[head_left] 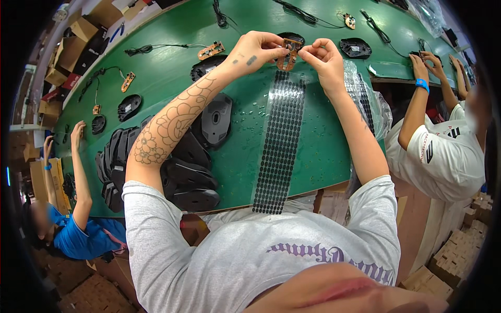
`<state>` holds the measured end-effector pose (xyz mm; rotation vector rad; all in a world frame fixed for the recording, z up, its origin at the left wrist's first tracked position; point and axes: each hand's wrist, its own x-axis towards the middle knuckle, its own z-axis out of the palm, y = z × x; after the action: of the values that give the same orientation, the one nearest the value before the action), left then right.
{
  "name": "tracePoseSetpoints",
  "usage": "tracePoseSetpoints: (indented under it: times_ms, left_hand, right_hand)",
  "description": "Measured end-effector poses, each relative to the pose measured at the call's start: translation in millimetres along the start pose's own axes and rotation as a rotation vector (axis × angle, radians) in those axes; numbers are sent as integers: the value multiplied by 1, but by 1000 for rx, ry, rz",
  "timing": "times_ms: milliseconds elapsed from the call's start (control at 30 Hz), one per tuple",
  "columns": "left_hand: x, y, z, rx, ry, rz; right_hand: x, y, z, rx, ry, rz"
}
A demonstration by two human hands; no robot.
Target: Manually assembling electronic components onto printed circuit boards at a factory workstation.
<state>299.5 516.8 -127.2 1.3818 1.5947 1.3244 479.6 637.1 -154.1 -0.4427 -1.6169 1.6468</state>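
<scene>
Near the middle of the green table, my left hand (260, 49) pinches the left side of a small brown circuit board (286, 62). My right hand (326, 65) is at the board's right edge, thumb and fingers pressed together; what they hold is too small to make out. Just behind the board lies a black computer mouse shell (295, 36), partly hidden. Below my hands a long clear sheet of black oval stickers (282, 141) runs toward me and over the table's near edge.
Many black mouse shells (190, 175) are piled under my left forearm. Boards with cables, such as one board (211, 50), and shell halves (356, 48) lie across the table (245, 151). Plastic-wrapped sticker sheets (360, 96) lie right. Co-workers' hands (77, 133) (420, 68) work on both sides.
</scene>
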Motion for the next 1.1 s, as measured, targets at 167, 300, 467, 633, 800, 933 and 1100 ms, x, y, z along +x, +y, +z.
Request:
tracePoseSetpoints:
  times_ms: [167,300,467,633,800,933,1100]
  left_hand:
    - [-1,0,1,-6,0,-5]
    - [-1,-1,1,-5,4,-8]
    - [-1,2,1,0,-15,-9]
    - [-2,5,3,-22,-37,6]
    - [-4,-1,4,-102,-38,18]
    - [-6,0,2,-60,-42,-5]
    - [-19,22,13,592,328,402]
  right_hand:
    - [0,1,0,-25,-3,-20]
    - [-1,1,-1,-48,-11,-37]
    - [-1,0,-2,-76,-20,-46]
    - [0,1,-3,-27,-35,-44]
    - [2,3,-5,-29,-69,29]
    - [5,8,-9,-185,-166,73]
    - [4,14,-4,-2,35,111]
